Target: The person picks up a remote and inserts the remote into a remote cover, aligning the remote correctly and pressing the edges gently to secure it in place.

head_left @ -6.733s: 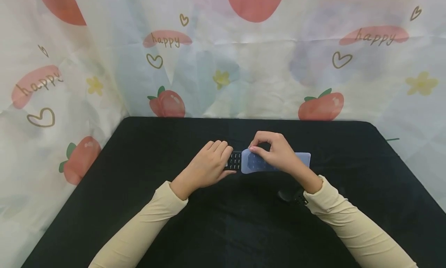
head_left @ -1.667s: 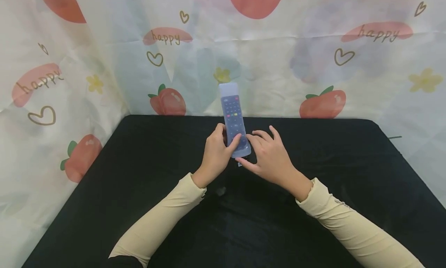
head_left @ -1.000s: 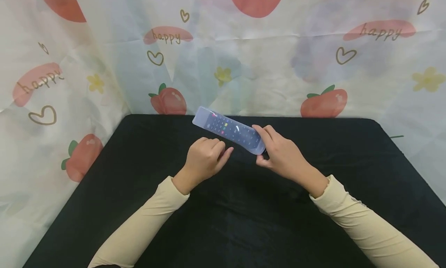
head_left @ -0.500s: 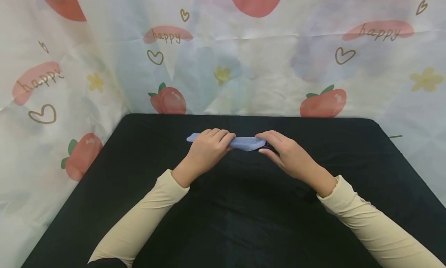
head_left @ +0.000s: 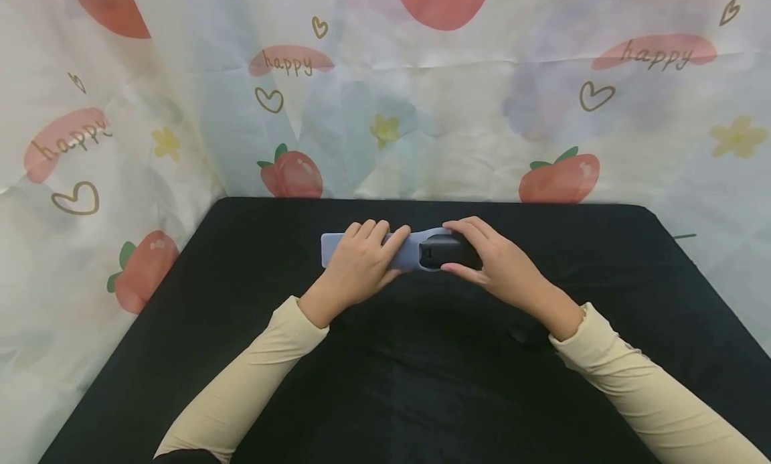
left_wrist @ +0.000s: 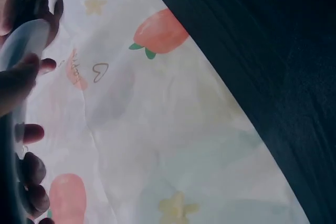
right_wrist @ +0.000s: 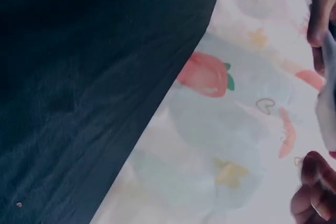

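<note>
A black remote control (head_left: 448, 251) sits in a translucent bluish sleeve cover (head_left: 411, 252), held level above the table with its back facing up. Bare black casing shows at the right end, while the cover wraps the rest. My left hand (head_left: 359, 263) grips the covered part from above, its fingers hiding the middle. At the uncovered end, my right hand (head_left: 506, 266) holds the remote between thumb and fingers. In the left wrist view the pale cover (left_wrist: 32, 32) is blurred beside the thumb. The right wrist view catches only the cover's edge (right_wrist: 327, 114). The keys face away.
A black cloth covers the table (head_left: 409, 383). Behind it and to the left hangs a pale curtain (head_left: 446, 129) printed with fruit, hearts and flowers.
Earlier the remote's keys stuck out of the cover at the left. Later it was raised keys-up, passed to my right hand, then rolled over. Now my left hand grips the cover again.
</note>
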Demonstrator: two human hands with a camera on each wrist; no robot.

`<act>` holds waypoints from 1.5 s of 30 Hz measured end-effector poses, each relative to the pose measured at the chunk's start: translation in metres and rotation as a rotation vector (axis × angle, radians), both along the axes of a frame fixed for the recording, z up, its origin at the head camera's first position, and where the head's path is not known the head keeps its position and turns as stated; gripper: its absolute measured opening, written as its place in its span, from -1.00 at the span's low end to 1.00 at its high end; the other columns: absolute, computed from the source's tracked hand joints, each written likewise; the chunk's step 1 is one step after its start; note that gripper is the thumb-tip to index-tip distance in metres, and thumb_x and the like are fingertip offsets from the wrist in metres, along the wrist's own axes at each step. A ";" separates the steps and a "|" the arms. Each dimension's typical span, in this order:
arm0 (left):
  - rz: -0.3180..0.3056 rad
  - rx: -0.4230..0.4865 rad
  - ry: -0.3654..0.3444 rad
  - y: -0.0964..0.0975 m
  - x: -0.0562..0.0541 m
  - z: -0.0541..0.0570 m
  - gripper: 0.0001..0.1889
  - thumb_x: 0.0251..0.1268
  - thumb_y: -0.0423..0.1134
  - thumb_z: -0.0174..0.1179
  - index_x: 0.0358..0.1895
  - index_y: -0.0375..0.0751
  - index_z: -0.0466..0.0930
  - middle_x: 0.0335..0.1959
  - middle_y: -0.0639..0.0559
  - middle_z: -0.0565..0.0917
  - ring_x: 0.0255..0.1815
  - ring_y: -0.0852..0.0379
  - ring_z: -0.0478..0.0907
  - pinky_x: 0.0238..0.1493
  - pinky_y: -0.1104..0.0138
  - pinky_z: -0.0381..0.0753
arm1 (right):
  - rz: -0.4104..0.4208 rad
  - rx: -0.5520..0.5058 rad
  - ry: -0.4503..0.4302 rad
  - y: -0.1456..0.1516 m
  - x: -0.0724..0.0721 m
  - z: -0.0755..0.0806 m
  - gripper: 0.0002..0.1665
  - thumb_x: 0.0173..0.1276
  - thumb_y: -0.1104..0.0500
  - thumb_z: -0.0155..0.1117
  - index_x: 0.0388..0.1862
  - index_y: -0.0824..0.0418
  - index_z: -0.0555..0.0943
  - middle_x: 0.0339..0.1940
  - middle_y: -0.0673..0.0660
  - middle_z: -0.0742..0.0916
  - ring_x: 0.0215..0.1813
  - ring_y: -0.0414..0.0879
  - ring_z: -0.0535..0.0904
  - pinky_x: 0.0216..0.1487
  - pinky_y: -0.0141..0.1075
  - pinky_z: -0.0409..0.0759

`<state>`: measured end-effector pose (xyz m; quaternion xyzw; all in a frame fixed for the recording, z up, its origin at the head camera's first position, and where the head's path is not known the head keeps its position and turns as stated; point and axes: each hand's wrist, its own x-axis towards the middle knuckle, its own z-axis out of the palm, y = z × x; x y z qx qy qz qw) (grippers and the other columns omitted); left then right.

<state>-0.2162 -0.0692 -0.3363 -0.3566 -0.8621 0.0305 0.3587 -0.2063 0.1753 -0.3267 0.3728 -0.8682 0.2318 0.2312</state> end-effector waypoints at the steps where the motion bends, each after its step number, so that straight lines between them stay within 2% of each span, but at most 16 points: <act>1: 0.004 -0.001 -0.012 -0.001 0.000 0.000 -0.39 0.04 0.16 0.31 0.11 -0.10 0.48 -0.27 -0.04 0.57 -0.25 0.04 0.52 -0.20 0.25 0.48 | 0.005 0.017 0.020 0.001 0.000 -0.001 -0.28 0.15 -0.10 0.34 0.19 0.25 0.41 0.03 0.16 0.56 -0.17 -0.08 0.53 -0.23 -0.21 0.57; 4: 0.019 -0.002 -0.041 -0.002 0.001 0.000 -0.39 0.06 0.18 0.28 0.12 -0.10 0.48 -0.25 -0.04 0.57 -0.21 0.02 0.52 -0.15 0.22 0.48 | 0.018 0.058 0.065 0.003 -0.001 -0.004 -0.25 0.07 -0.04 0.45 0.18 0.25 0.41 0.00 0.16 0.57 -0.23 -0.09 0.57 -0.26 -0.21 0.59; 7: 0.029 -0.004 -0.058 -0.004 0.001 -0.001 -0.38 0.07 0.21 0.26 0.13 -0.10 0.48 -0.25 -0.05 0.57 -0.20 0.02 0.51 -0.15 0.22 0.48 | 0.011 0.136 0.147 0.002 -0.002 -0.005 -0.20 -0.08 0.07 0.56 0.10 0.31 0.39 -0.15 0.19 0.60 -0.37 -0.08 0.59 -0.34 -0.23 0.60; 11: -0.004 -0.029 -0.049 -0.004 0.002 0.000 -0.34 0.06 0.29 0.21 0.10 -0.11 0.49 -0.30 -0.05 0.55 -0.26 0.02 0.51 -0.19 0.24 0.49 | -0.013 0.249 0.291 -0.001 -0.002 -0.007 -0.20 -0.17 0.05 0.61 -0.06 0.38 0.36 -0.38 0.19 0.57 -0.58 -0.11 0.52 -0.50 -0.27 0.57; 14: -0.040 -0.043 -0.035 -0.003 0.001 0.002 -0.33 0.07 0.34 0.15 0.07 -0.12 0.48 -0.35 -0.06 0.54 -0.32 0.03 0.49 -0.24 0.25 0.49 | -0.019 0.286 0.337 -0.003 0.000 -0.007 -0.16 -0.21 0.03 0.62 -0.09 0.39 0.33 -0.42 0.20 0.55 -0.64 -0.12 0.48 -0.56 -0.29 0.54; 20: -0.071 -0.033 -0.064 -0.002 0.001 0.005 -0.37 0.12 0.29 0.15 0.02 -0.17 0.47 -0.39 -0.06 0.52 -0.37 0.04 0.46 -0.27 0.26 0.48 | -0.007 0.277 0.347 -0.008 0.004 -0.004 -0.12 -0.23 0.04 0.63 -0.06 0.40 0.31 -0.35 0.23 0.53 -0.63 -0.11 0.49 -0.52 -0.29 0.58; 24: -0.085 -0.032 -0.076 -0.001 0.003 0.006 -0.38 0.14 0.27 0.15 -0.01 -0.24 0.48 -0.32 -0.06 0.55 -0.34 0.05 0.47 -0.23 0.26 0.50 | 0.013 0.265 0.322 -0.012 0.006 -0.002 -0.16 -0.14 0.03 0.59 -0.05 0.39 0.29 -0.35 0.22 0.53 -0.65 -0.14 0.46 -0.53 -0.32 0.55; 28: -0.089 -0.052 -0.077 0.000 0.004 0.006 -0.39 0.18 0.27 0.11 -0.06 -0.27 0.47 -0.31 -0.06 0.55 -0.33 0.05 0.46 -0.22 0.26 0.48 | 0.022 0.227 0.242 -0.014 0.006 -0.004 -0.27 0.11 -0.12 0.35 -0.02 0.35 0.28 -0.43 0.18 0.55 -0.67 -0.19 0.43 -0.55 -0.36 0.50; 30: -0.101 -0.067 -0.081 0.000 0.005 0.008 -0.40 0.18 0.26 0.11 -0.07 -0.27 0.47 -0.32 -0.05 0.55 -0.34 0.06 0.45 -0.23 0.27 0.47 | 0.030 0.214 0.220 -0.015 0.006 -0.006 -0.29 0.14 -0.14 0.30 -0.01 0.34 0.27 -0.45 0.17 0.55 -0.67 -0.20 0.43 -0.55 -0.37 0.49; 32: -0.124 -0.077 -0.093 0.000 0.006 0.009 -0.41 0.18 0.25 0.12 -0.08 -0.28 0.46 -0.33 -0.04 0.55 -0.34 0.07 0.46 -0.22 0.28 0.47 | 0.040 0.214 0.228 -0.016 0.006 -0.007 -0.27 0.10 -0.11 0.35 -0.01 0.33 0.26 -0.43 0.17 0.55 -0.66 -0.20 0.42 -0.54 -0.37 0.49; 35: -0.173 -0.082 -0.119 0.000 0.005 0.009 -0.42 0.18 0.22 0.15 -0.09 -0.29 0.46 -0.35 -0.02 0.54 -0.34 0.09 0.46 -0.21 0.31 0.48 | 0.068 0.229 0.283 -0.017 0.006 -0.008 -0.20 -0.06 0.01 0.54 -0.03 0.32 0.25 -0.36 0.18 0.52 -0.63 -0.19 0.41 -0.53 -0.38 0.48; 39: -0.220 -0.073 -0.139 -0.001 0.005 0.007 -0.44 0.18 0.18 0.17 -0.08 -0.30 0.45 -0.38 -0.01 0.51 -0.38 0.11 0.44 -0.24 0.33 0.49 | 0.108 0.248 0.348 -0.018 0.004 -0.008 -0.20 -0.08 0.04 0.56 -0.04 0.30 0.25 -0.37 0.17 0.46 -0.61 -0.20 0.32 -0.55 -0.42 0.40; 42: -0.222 -0.065 -0.141 -0.002 0.005 0.006 -0.44 0.20 0.18 0.16 -0.06 -0.31 0.45 -0.37 -0.01 0.52 -0.37 0.11 0.44 -0.23 0.33 0.48 | 0.108 0.252 0.353 -0.019 0.003 -0.008 -0.22 -0.06 0.04 0.55 -0.05 0.32 0.26 -0.36 0.17 0.46 -0.61 -0.20 0.33 -0.55 -0.42 0.41; 45: -0.205 -0.059 -0.128 -0.002 0.002 0.005 -0.42 0.20 0.19 0.15 -0.03 -0.30 0.46 -0.32 -0.02 0.55 -0.31 0.09 0.48 -0.18 0.30 0.48 | 0.070 0.233 0.328 -0.022 0.004 -0.009 -0.18 -0.10 0.05 0.57 -0.04 0.35 0.26 -0.32 0.19 0.51 -0.60 -0.18 0.42 -0.52 -0.39 0.49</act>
